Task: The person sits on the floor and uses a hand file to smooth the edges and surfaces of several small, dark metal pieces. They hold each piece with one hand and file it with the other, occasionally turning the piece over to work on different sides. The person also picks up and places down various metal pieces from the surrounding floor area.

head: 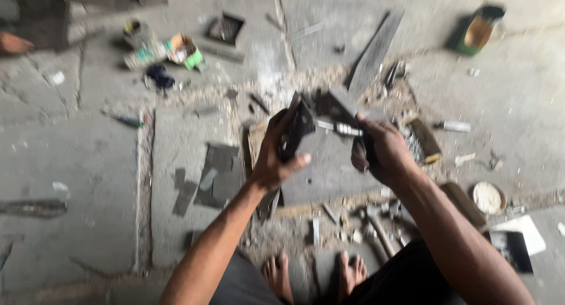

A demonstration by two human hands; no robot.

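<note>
My left hand [276,155] grips the left side of a dark, flat angular piece [329,108], held up in front of me above the floor. My right hand [379,152] is closed around a tool with a pale metal shaft [338,128] that lies across the piece. Beneath both hands a grey flat board [323,169] rests on the concrete floor. The picture is blurred, so the tool's kind is unclear.
Dark sheet offcuts [215,175] lie left of the board. A box of small metal parts [421,141], a round lid [487,197], a hammer [376,228] and scraps lie to the right and near my bare feet [315,275]. Tins and a small tray [223,28] sit farther back.
</note>
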